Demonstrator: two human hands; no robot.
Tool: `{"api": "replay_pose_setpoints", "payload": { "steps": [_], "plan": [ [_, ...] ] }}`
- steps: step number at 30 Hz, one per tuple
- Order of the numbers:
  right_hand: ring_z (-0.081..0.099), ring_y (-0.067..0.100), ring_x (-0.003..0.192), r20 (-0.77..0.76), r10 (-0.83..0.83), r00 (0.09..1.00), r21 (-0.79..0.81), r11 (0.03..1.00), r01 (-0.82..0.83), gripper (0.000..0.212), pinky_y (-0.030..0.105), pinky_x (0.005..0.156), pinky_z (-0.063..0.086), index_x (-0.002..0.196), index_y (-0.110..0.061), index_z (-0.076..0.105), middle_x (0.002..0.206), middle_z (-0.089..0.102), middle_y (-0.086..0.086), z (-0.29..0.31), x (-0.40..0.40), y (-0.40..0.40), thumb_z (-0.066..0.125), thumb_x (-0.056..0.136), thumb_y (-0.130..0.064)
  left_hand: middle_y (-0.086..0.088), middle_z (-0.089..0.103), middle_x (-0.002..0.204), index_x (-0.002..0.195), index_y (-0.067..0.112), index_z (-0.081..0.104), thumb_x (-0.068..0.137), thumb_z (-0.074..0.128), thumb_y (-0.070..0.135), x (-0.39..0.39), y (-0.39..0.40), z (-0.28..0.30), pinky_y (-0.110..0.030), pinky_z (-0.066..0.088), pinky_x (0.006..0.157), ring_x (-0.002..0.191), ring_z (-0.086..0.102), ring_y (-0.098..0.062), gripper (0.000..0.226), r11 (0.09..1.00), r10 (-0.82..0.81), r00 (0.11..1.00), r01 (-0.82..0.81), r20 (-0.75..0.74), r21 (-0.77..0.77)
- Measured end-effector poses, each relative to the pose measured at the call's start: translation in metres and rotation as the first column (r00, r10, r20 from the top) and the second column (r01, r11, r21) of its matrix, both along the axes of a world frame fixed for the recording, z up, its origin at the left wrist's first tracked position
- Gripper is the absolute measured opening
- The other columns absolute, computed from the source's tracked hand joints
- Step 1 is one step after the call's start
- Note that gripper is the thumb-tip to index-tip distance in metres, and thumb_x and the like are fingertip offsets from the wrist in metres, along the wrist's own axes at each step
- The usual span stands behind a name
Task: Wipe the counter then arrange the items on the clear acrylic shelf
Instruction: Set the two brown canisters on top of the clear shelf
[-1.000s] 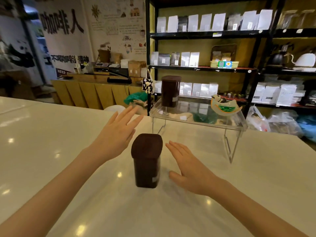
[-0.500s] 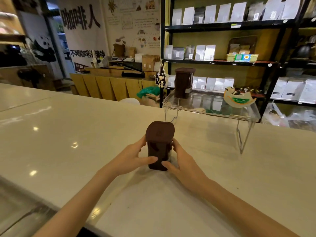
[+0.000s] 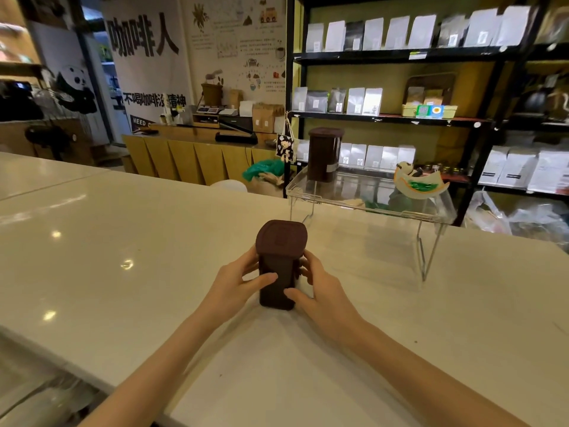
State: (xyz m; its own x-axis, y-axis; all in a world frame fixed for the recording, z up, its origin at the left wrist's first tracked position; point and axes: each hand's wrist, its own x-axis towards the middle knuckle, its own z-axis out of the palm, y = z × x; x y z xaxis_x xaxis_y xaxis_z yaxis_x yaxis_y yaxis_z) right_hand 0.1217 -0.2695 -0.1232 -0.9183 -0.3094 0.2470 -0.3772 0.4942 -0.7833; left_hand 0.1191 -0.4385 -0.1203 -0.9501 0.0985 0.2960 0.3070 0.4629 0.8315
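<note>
Now held: both hands, left hand (image 3: 237, 280) and right hand (image 3: 320, 289), have closed fingers around the brown canister (image 3: 278, 263), no longer apart.
Meaning: ready for lifting onto the acrylic shelf (image 3: 363, 204).

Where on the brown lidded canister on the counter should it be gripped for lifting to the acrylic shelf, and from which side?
Grip the canister by its straight body below the overhanging lid, from both sides, as the left hand and right hand do. It stands upright; the wider lid probably helps stop slipping.
</note>
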Motion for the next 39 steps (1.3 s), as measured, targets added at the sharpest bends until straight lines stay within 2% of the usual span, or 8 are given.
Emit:
{"api": "replay_pose_setpoints", "payload": {
  "steps": [6,12,19,24,28,31,34,39],
  "plan": [
    [0.043,0.017,0.131,-0.046,0.013,0.999,0.054,0.998,-0.01,0.07,0.036,0.111,0.035,0.143,-0.024,0.016,0.145,0.043,0.0,0.039,0.002,0.009,0.058,0.087,-0.022,0.012,0.055,0.115,0.137,0.022,0.039,0.084,0.061,0.014,0.011,0.015,0.036,-0.008,0.041,0.085,0.109,0.051,-0.006,0.057,0.998,0.067,0.992,-0.068,-0.108,-0.003],
    [0.045,0.015,0.129,-0.151,-0.007,0.989,0.005,1.0,0.008,0.067,0.04,0.11,0.037,0.14,-0.027,0.022,0.141,0.047,-0.002,0.085,-0.002,0.025,0.061,0.085,-0.023,0.013,0.055,0.112,0.137,0.027,0.036,0.085,0.058,0.017,0.005,0.027,0.084,0.0,0.038,0.069,0.108,0.05,-0.004,0.057,0.999,0.035,0.971,-0.036,-0.235,0.002],
    [0.048,0.012,0.124,-0.26,-0.089,0.961,-0.032,0.996,0.084,0.067,0.031,0.105,0.04,0.14,-0.022,0.027,0.135,0.052,-0.003,0.121,-0.029,0.049,0.063,0.084,-0.022,0.012,0.06,0.113,0.136,0.026,0.04,0.084,0.06,0.02,-0.037,0.048,0.122,-0.006,0.04,0.078,0.1,0.055,0.003,0.056,0.999,-0.043,0.95,0.048,-0.309,0.009],
    [0.05,0.012,0.122,-0.26,-0.16,0.952,-0.048,0.987,0.153,0.064,0.025,0.1,0.039,0.137,-0.022,0.031,0.132,0.054,-0.004,0.133,-0.059,0.063,0.064,0.083,-0.021,0.024,0.058,0.099,0.131,0.03,0.043,0.084,0.061,0.018,-0.077,0.064,0.137,-0.003,0.046,0.071,0.092,0.054,0.014,0.052,0.989,-0.127,0.949,0.142,-0.289,0.034],
    [0.05,0.013,0.122,-0.254,-0.226,0.94,-0.03,0.974,0.225,0.063,0.026,0.1,0.038,0.136,-0.021,0.032,0.133,0.055,-0.002,0.136,-0.085,0.072,0.065,0.082,-0.022,0.012,0.064,0.106,0.131,0.023,0.046,0.083,0.061,0.018,-0.114,0.074,0.137,-0.012,0.048,0.084,0.103,0.059,0.001,0.05,0.97,-0.208,0.942,0.232,-0.265,0.065],
    [0.049,0.015,0.123,-0.218,-0.276,0.936,-0.013,0.96,0.28,0.062,0.032,0.105,0.04,0.136,-0.021,0.033,0.133,0.055,-0.001,0.135,-0.102,0.075,0.065,0.082,-0.022,0.016,0.065,0.101,0.129,0.023,0.047,0.083,0.061,0.017,-0.138,0.079,0.133,-0.002,0.049,0.073,0.089,0.062,0.012,0.049,0.958,-0.251,0.936,0.276,-0.247,0.074],
    [0.049,0.018,0.125,-0.19,-0.312,0.931,0.031,0.946,0.323,0.065,0.043,0.107,0.04,0.137,-0.021,0.03,0.135,0.054,0.001,0.131,-0.116,0.078,0.064,0.083,-0.023,0.017,0.065,0.1,0.13,0.022,0.047,0.084,0.061,0.015,-0.16,0.083,0.126,-0.003,0.051,0.071,0.086,0.062,0.016,0.048,0.948,-0.291,0.931,0.312,-0.22,0.067],
    [0.047,0.021,0.127,-0.155,-0.351,0.923,0.066,0.929,0.364,0.065,0.044,0.108,0.038,0.138,-0.02,0.029,0.137,0.052,0.002,0.124,-0.132,0.081,0.063,0.083,-0.024,0.013,0.065,0.101,0.131,0.02,0.046,0.084,0.061,0.011,-0.185,0.089,0.115,-0.002,0.05,0.072,0.086,0.062,0.016,0.05,0.935,-0.322,0.926,0.344,-0.196,0.088]
  ]
}}
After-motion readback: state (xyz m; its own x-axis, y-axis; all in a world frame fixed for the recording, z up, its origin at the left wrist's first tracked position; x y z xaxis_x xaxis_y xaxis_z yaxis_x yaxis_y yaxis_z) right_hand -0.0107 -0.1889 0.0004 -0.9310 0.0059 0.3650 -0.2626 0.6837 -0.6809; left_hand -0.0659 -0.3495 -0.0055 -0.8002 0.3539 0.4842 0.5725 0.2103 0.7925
